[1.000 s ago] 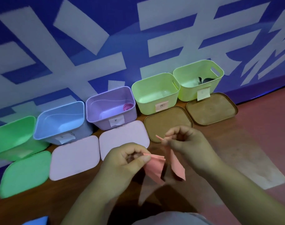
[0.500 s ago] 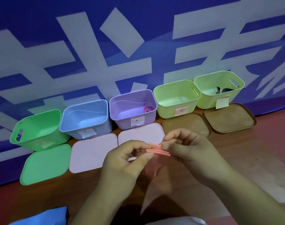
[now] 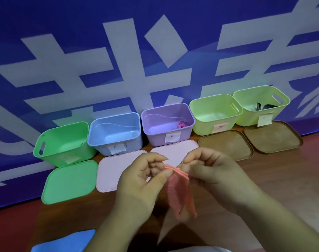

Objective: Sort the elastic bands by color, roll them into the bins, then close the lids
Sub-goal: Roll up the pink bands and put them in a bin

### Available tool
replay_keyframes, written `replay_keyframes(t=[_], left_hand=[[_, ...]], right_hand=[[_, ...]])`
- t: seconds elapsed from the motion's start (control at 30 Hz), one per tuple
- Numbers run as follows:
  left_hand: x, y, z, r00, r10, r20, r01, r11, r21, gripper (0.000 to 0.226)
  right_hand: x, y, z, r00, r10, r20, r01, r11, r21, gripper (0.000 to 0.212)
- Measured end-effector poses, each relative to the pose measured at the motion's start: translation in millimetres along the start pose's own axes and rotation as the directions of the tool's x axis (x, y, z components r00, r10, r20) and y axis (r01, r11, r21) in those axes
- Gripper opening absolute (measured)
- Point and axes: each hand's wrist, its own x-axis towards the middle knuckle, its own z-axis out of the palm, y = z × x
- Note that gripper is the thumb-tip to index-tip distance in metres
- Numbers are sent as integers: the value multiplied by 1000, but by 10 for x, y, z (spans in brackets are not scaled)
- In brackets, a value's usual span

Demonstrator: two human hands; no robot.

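Observation:
A salmon-pink elastic band [image 3: 180, 193] hangs folded between my hands above the table. My left hand [image 3: 142, 180] pinches its top edge from the left, and my right hand [image 3: 211, 171] pinches the same edge from the right. Against the wall stands a row of open bins: a green bin [image 3: 64, 144], a blue bin [image 3: 116, 135], a purple bin [image 3: 166, 124] holding a rolled pink band [image 3: 182, 124], a lime bin [image 3: 215, 113] and a second lime bin [image 3: 260, 104] with a dark band [image 3: 264, 106] inside.
Lids lie flat in front of the bins: a green lid [image 3: 69, 180], two pale pink lids [image 3: 111, 170] [image 3: 175, 150] and two brown lids [image 3: 226, 142] [image 3: 271, 137]. A blue band [image 3: 64, 241] lies at the near left edge. A blue banner wall backs the bins.
My hands have come together and gathered the pink band's top edge into a flat fold, with the rest hanging down. The view has shifted left, bringing the green bin fully into sight.

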Motion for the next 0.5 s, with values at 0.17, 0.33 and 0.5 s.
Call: replay_keyframes(t=[0.17,0.33,0.5], left_hand=[[22,-35,-210,999,-25,41,25,1000,5,31],[72,-42,-362,1000,0,1,0,1000,29,30],[129,-51,-522,999,22,-33,-21,998,53,32]], right_hand=[[43,46,193,1000,-11,1,11,1000,6,11],[104,61,355,999,-44,12,45,997,-67,14],[163,22,490,983,-153,98,173,955,-240,18]])
